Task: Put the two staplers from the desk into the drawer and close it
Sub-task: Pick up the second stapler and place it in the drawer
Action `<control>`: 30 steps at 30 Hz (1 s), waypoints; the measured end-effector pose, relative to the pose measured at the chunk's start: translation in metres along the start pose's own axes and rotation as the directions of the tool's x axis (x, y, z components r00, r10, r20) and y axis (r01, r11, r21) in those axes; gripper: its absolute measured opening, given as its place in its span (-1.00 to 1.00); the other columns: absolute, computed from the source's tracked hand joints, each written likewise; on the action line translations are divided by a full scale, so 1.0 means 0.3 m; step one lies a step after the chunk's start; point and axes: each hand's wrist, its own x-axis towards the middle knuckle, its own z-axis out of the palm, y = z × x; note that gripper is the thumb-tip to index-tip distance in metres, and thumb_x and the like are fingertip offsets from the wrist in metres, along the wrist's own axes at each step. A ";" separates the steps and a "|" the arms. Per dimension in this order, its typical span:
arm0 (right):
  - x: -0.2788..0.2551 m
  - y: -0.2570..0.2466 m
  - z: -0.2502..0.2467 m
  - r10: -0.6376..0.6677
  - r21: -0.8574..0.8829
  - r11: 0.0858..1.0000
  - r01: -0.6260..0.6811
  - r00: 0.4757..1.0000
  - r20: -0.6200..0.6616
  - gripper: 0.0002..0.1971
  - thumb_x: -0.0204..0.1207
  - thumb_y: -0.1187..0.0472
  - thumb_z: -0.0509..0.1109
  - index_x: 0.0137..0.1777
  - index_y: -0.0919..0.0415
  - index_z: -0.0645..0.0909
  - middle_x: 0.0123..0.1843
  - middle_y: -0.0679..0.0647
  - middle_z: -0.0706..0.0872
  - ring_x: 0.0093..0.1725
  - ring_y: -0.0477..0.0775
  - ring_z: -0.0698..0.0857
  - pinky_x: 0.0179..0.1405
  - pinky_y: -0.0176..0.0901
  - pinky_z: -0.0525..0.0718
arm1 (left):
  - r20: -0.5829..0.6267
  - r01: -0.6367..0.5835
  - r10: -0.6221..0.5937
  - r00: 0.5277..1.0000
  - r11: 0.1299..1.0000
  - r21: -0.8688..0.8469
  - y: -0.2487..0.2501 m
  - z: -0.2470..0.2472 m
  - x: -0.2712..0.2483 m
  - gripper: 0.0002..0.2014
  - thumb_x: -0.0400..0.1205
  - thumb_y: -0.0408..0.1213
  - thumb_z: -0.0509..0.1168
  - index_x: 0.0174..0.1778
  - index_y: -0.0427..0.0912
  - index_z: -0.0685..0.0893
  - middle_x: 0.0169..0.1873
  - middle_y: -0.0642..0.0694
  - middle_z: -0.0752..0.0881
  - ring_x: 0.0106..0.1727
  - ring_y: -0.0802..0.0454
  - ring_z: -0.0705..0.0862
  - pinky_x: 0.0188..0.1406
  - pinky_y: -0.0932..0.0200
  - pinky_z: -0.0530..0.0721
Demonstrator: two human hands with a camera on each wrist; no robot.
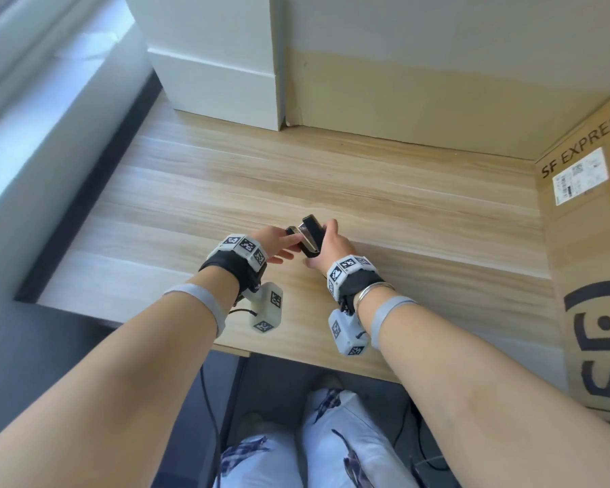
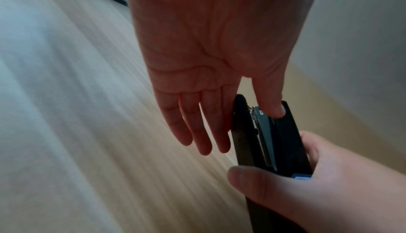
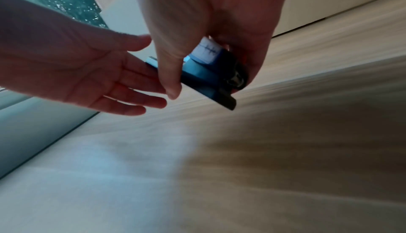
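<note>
One black stapler [image 1: 309, 237] with a metal magazine is held just above the wooden desk [image 1: 367, 177], its arms slightly apart. My right hand [image 1: 335, 248] grips its rear end, thumb on one side and fingers on the other; the right wrist view shows a white label on the stapler [image 3: 206, 75]. My left hand [image 1: 279, 246] meets its front end. In the left wrist view the left thumb [image 2: 272, 108] sits on the stapler [image 2: 270, 141] and the forefinger runs behind its base, pinching it; the other fingers are straight. No second stapler or drawer is visible.
A large cardboard box [image 1: 592, 258] printed SF EXPRESS stands along the desk's right side. A white block [image 1: 219, 65] and a wall close the back. The desk's left edge borders a window ledge [image 1: 32, 135]. My knees show below the front edge.
</note>
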 end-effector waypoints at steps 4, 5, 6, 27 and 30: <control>-0.050 -0.096 0.082 -0.080 0.063 0.995 0.078 0.996 0.036 -0.20 0.34 0.13 0.61 0.45 0.24 0.19 0.17 0.28 0.73 0.10 0.33 0.74 -0.01 0.02 0.66 | -0.024 0.018 -0.023 0.999 0.984 -0.178 -0.109 -0.067 -0.058 -0.57 0.67 -0.16 0.21 0.41 -0.32 0.51 0.36 -0.25 0.64 0.20 -0.03 0.63 0.30 0.03 0.57; -0.062 -0.121 0.101 -0.101 0.067 0.993 0.097 0.993 0.056 -0.17 0.36 0.16 0.61 0.49 0.23 0.16 0.17 0.28 0.73 0.11 0.32 0.74 -0.03 -0.01 0.64 | -0.029 0.017 -0.024 0.999 0.974 -0.225 -0.136 -0.082 -0.073 -0.57 0.66 -0.18 0.23 0.41 -0.32 0.51 0.37 -0.26 0.64 0.21 -0.05 0.63 0.29 0.05 0.56; -0.075 -0.146 0.121 -0.119 0.061 0.992 0.114 0.990 0.080 -0.14 0.38 0.19 0.59 0.55 0.21 0.12 0.19 0.29 0.73 0.13 0.31 0.73 -0.04 -0.05 0.62 | -0.040 0.015 -0.026 0.999 0.962 -0.271 -0.163 -0.097 -0.085 -0.57 0.65 -0.21 0.24 0.41 -0.33 0.51 0.36 -0.27 0.63 0.22 -0.07 0.64 0.26 0.08 0.56; -0.093 -0.364 0.488 -0.263 -0.254 0.919 0.300 0.950 0.170 -0.39 0.62 0.20 0.30 0.65 0.16 0.21 0.66 0.20 0.32 0.62 0.16 0.35 0.57 -0.13 0.29 | -0.129 0.157 -0.218 0.967 0.915 -0.370 -0.850 -0.416 -0.361 -0.63 0.55 -0.31 0.40 0.19 -0.14 0.40 -0.10 -0.19 0.65 -0.21 -0.05 0.71 -0.13 -0.01 0.79; -0.059 -0.351 0.519 -0.284 -0.295 0.910 0.291 0.957 0.066 -0.44 0.60 0.27 0.26 0.61 0.17 0.28 0.63 0.18 0.33 0.59 0.18 0.36 0.55 -0.13 0.27 | -0.029 0.242 -0.264 0.964 0.918 -0.313 -0.958 -0.419 -0.387 -0.76 0.56 -0.33 0.37 0.05 -0.10 0.46 -0.14 -0.17 0.68 -0.23 -0.03 0.71 -0.11 0.03 0.78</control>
